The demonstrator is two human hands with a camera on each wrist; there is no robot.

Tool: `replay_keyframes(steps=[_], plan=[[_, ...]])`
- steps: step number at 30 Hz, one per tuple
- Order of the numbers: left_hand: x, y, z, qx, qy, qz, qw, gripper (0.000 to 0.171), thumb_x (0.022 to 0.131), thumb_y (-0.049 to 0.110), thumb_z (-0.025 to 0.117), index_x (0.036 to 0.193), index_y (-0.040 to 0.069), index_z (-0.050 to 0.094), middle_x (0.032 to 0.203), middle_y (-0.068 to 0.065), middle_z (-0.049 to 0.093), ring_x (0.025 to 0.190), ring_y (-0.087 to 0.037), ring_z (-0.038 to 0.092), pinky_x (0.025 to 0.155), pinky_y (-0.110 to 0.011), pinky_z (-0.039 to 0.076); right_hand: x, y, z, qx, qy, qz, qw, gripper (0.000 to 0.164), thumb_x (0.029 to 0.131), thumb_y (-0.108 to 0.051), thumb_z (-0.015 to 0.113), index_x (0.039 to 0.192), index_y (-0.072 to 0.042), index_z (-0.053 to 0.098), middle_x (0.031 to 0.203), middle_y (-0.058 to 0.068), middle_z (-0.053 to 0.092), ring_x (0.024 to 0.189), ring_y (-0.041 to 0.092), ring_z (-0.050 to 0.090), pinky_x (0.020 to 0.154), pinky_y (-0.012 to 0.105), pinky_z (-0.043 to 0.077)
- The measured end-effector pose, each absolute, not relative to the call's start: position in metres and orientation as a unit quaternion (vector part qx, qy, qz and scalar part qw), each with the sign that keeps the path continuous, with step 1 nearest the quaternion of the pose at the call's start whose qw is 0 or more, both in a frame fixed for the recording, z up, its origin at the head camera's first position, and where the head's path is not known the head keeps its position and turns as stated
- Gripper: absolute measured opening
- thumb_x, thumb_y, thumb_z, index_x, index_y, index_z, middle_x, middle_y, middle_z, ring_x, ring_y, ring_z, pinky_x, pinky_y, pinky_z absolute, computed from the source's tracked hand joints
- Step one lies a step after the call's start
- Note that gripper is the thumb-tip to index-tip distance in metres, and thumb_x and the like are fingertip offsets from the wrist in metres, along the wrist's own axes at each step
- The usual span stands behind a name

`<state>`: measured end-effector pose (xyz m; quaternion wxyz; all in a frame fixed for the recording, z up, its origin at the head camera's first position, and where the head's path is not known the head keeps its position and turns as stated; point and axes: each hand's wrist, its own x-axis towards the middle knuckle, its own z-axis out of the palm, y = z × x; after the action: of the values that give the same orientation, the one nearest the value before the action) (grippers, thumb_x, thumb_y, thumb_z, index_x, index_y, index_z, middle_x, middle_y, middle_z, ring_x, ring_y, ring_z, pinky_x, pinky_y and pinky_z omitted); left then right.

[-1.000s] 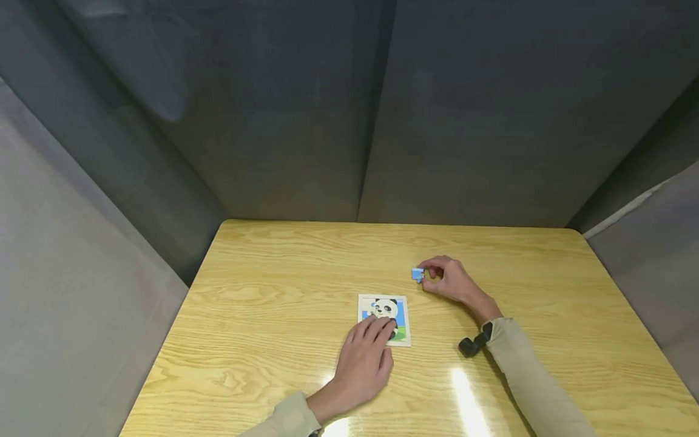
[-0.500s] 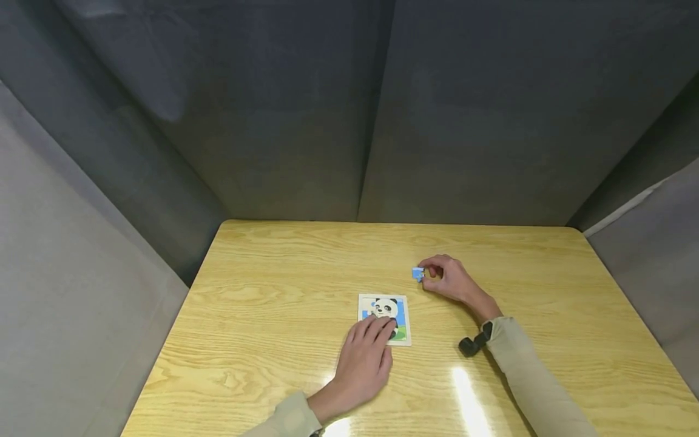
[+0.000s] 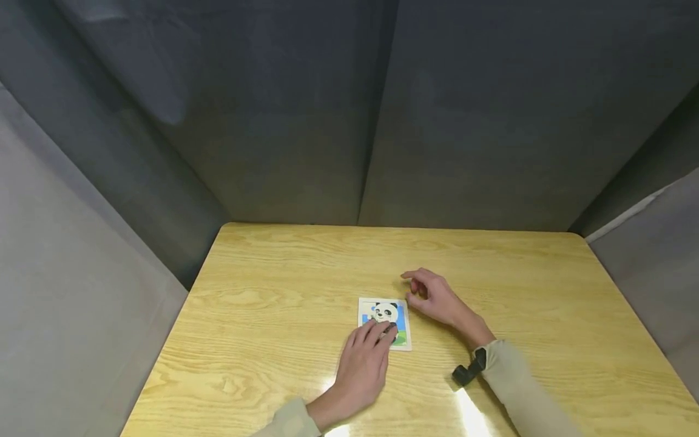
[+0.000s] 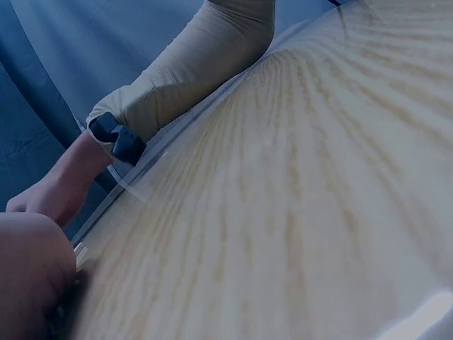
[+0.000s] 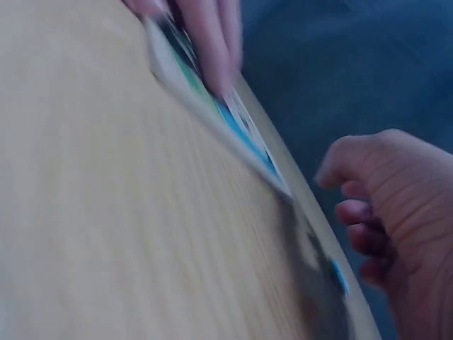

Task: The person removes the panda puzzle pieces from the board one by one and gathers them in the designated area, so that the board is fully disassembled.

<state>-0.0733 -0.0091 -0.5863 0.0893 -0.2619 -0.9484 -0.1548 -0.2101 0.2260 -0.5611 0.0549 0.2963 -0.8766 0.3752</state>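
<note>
A small panda puzzle board (image 3: 405, 325) with a pale frame lies flat on the table; its upper left part looks pale and unlike the rest. My left hand (image 3: 360, 367) rests its fingers on the lower part of the panda picture, covering some of it. My right hand (image 3: 437, 300) hovers just beyond the board's upper right corner, index finger stretched out, thumb apart from it, the other fingers loosely curled. Nothing shows between finger and thumb. In the right wrist view, a small blue puzzle piece (image 5: 340, 277) shows low by the table, beside the curled fingers; the head view hides it.
The wooden table (image 3: 262, 340) has rounded far corners and a bright reflection near the front. Dark grey curtains (image 3: 284, 121) stand behind it, lighter ones at both sides. A black wrist device (image 3: 468, 369) juts from the right sleeve.
My right hand has moved left and nearer, towards the board, and its finger and thumb have spread. The blue piece, seen at its fingertips before, is out of sight in the head view.
</note>
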Motion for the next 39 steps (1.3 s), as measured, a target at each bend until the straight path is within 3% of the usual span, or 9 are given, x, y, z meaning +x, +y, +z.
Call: replay_keyframes(steps=[6, 20, 25, 36, 39], plan=[[-0.07, -0.012, -0.586, -0.272, -0.948, -0.141, 0.082, 0.045, 0.107, 0.022, 0.055, 0.152, 0.022, 0.054, 0.158, 0.002, 0.047, 0.149, -0.028, 0.039, 0.116, -0.049, 0.043, -0.189, 0.201, -0.557, 0.342, -0.88, 0.329, -0.039, 0.034, 0.096, -0.023, 0.078, 0.122, -0.003, 0.069, 0.092, 0.0, 0.059, 0.077, 0.012, 0.049, 0.068, 0.025, 0.044], [-0.073, -0.008, -0.585, -0.28, -0.944, -0.146, 0.1, 0.042, 0.109, 0.023, 0.048, 0.151, 0.019, 0.055, 0.159, 0.0, 0.048, 0.149, -0.029, 0.04, 0.116, -0.047, 0.043, -0.178, 0.188, -0.547, 0.316, -0.903, 0.292, -0.012, 0.021, 0.095, -0.016, 0.079, 0.11, -0.004, 0.071, 0.086, -0.001, 0.057, 0.076, 0.009, 0.048, 0.067, 0.025, 0.044], [-0.074, -0.007, -0.585, -0.281, -0.942, -0.15, 0.106, 0.041, 0.112, 0.026, 0.042, 0.149, 0.018, 0.057, 0.158, -0.002, 0.05, 0.148, -0.029, 0.041, 0.117, -0.047, 0.042, -0.179, 0.182, -0.545, 0.299, -0.91, 0.287, -0.023, 0.022, 0.095, -0.018, 0.078, 0.11, -0.004, 0.071, 0.084, -0.003, 0.055, 0.073, 0.008, 0.048, 0.064, 0.024, 0.044], [-0.074, -0.005, -0.585, -0.279, -0.942, -0.136, 0.123, 0.039, 0.11, 0.024, 0.046, 0.146, 0.02, 0.06, 0.156, 0.0, 0.052, 0.147, -0.026, 0.043, 0.115, -0.045, 0.043, -0.176, 0.18, -0.542, 0.272, -0.911, 0.305, -0.052, 0.025, 0.097, -0.017, 0.076, 0.114, -0.001, 0.066, 0.086, -0.001, 0.055, 0.072, 0.01, 0.048, 0.063, 0.025, 0.045], [-0.074, -0.004, -0.584, -0.278, -0.944, -0.131, 0.118, 0.04, 0.11, 0.024, 0.047, 0.147, 0.021, 0.059, 0.156, 0.0, 0.051, 0.148, -0.026, 0.041, 0.116, -0.045, 0.043, -0.177, 0.181, -0.543, 0.277, -0.908, 0.309, -0.056, 0.018, 0.098, -0.016, 0.075, 0.108, -0.005, 0.067, 0.084, -0.002, 0.055, 0.071, 0.009, 0.049, 0.062, 0.025, 0.045]])
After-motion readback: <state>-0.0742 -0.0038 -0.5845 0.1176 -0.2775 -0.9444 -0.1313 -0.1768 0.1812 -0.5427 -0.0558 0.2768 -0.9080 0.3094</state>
